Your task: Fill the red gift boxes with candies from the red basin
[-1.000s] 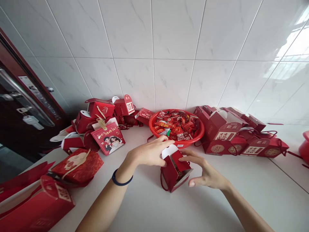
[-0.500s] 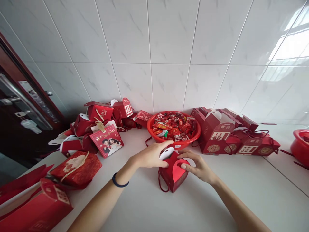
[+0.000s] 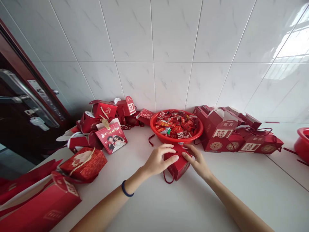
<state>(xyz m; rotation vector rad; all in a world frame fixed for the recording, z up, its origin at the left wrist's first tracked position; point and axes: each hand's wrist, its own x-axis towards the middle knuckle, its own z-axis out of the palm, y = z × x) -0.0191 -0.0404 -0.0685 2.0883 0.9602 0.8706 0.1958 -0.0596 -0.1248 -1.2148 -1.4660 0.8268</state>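
A small red paper gift box (image 3: 179, 167) with a red cord handle stands on the white counter just in front of a red basin of wrapped sweets (image 3: 177, 127). My left hand (image 3: 158, 159) presses on the box's top from the left, fingers bent over the flaps. From the right, my right hand (image 3: 196, 161) lies on the top, fingers pushing the flaps down. The box's top looks folded flat under both hands.
Red gift boxes lie piled at the back left (image 3: 106, 120) and back right (image 3: 231, 133). Larger red bags (image 3: 43, 199) sit at the front left. A second red basin (image 3: 303, 143) shows at the right edge. A dark door (image 3: 21, 106) stands on the left.
One second ago the box stood open with its white-lined flap up. Both hands have since folded the flaps down and now press them flat on top.
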